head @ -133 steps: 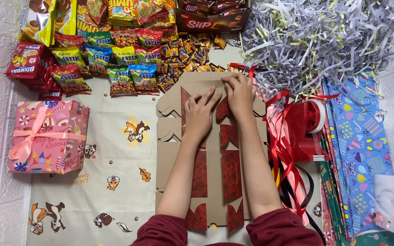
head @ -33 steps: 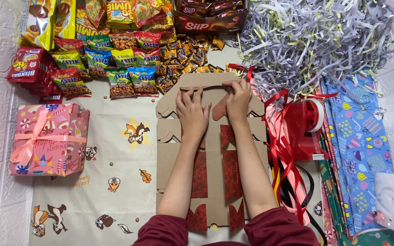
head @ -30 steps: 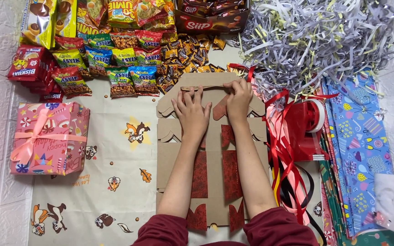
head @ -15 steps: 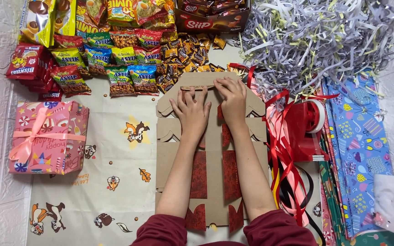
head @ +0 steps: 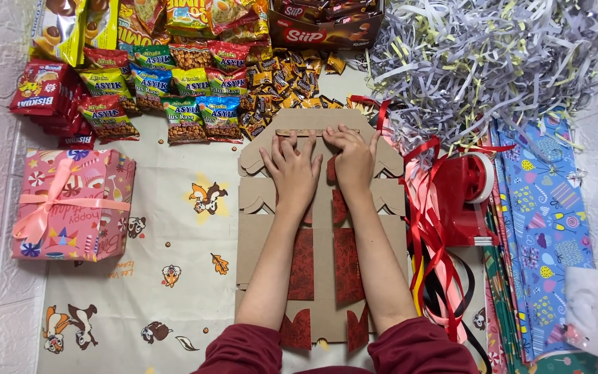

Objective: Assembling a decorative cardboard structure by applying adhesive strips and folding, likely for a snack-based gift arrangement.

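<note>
While both palms press near the frame's centre, the left hand [head: 292, 173] lies spread-fingered and the right hand [head: 353, 158] seems half-curled on the flat cardboard box blank [head: 321, 235].

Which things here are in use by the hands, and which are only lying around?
In use:
flat cardboard box blank
left hand
right hand

Lying about:
wrapped pink gift box
snack packets
shredded paper
red tape dispenser
ribbons

Flat brown matt cardboard box blank [head: 321, 228] with red patterned panels; glossy red plastic tape dispenser [head: 466, 201]; satin-looking, probably fabric, red ribbons [head: 427, 228].
</note>
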